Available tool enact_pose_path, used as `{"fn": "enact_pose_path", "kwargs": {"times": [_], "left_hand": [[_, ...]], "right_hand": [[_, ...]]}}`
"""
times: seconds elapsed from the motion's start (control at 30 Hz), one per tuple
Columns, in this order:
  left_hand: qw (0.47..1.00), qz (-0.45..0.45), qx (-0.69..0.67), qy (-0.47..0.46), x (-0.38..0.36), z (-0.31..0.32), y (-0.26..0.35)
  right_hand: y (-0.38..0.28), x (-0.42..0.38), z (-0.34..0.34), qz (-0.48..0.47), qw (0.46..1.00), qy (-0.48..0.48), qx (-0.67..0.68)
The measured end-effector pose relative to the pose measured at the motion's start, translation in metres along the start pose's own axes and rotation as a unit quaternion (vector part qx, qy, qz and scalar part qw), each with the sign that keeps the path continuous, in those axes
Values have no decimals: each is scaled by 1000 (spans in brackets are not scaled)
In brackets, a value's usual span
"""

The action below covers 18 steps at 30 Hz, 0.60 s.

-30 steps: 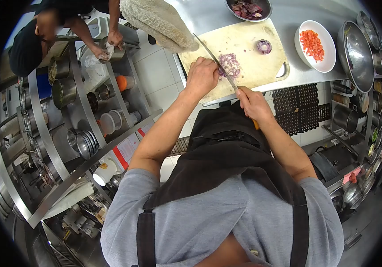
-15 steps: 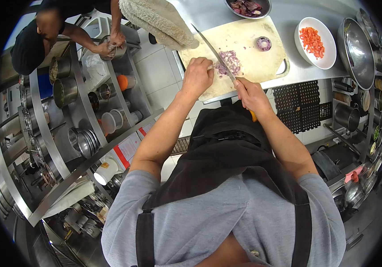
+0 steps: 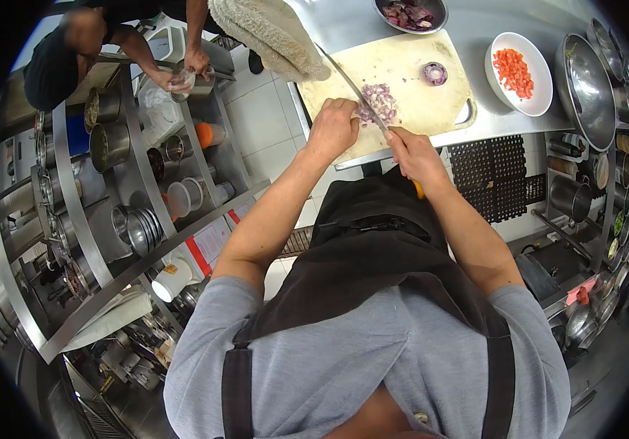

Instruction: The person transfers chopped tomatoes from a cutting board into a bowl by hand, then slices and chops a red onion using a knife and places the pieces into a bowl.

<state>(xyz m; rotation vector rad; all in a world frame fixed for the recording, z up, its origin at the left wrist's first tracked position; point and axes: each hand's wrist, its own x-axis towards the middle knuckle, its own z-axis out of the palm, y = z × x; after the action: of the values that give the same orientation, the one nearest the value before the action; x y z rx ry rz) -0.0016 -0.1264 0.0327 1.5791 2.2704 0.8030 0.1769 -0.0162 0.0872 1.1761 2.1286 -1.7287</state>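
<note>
My right hand is closed around the yellow handle of a long kitchen knife. Its blade slants up and left across a pile of chopped red onion on the cream cutting board. At the pile's left side, my left hand has its fingers curled together at the onion bits; whatever they pinch is hidden. A cut red onion sits on the board, right of the pile.
Behind the board stands a metal bowl of red onion pieces. A white bowl of diced tomato and a large steel bowl are on the right. A towel hangs at the board's left corner. Another person handles something over the left shelving.
My left hand has shifted slightly right, towards the blade. The knife and my right hand have hardly moved. The other person's hands have moved a little.
</note>
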Motion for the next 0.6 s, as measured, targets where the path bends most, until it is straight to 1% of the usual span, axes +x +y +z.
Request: {"fn": "enact_pose_path", "kwargs": {"times": [0.13,0.2,0.23,0.3,0.4,0.43,0.5,0.57,0.6], "left_hand": [[1000,-10,-1,-6,-2,3,5],[1000,-12,1,-14,-2,4,7],[1000,-9,4,-13,-2,5,6],[1000,-9,8,-15,-4,7,5],[999,4,26,-18,-2,7,5],[1000,0,9,-19,-2,5,3],[1000,-4,-7,-19,-4,0,1],[998,-51,-9,-21,-5,-6,0],[998,-51,-9,-21,-5,-6,-1]], "right_hand": [[8,-3,-6,-15,1000,7,-19],[22,2,1,-91,992,41,-71],[28,6,4,-90,993,40,-70],[33,13,9,-159,980,78,-95],[27,15,11,-133,985,76,-74],[26,16,9,-138,984,80,-75],[25,15,9,-94,992,57,-56],[22,11,7,-86,994,49,-52],[21,9,7,-81,995,43,-51]]}}
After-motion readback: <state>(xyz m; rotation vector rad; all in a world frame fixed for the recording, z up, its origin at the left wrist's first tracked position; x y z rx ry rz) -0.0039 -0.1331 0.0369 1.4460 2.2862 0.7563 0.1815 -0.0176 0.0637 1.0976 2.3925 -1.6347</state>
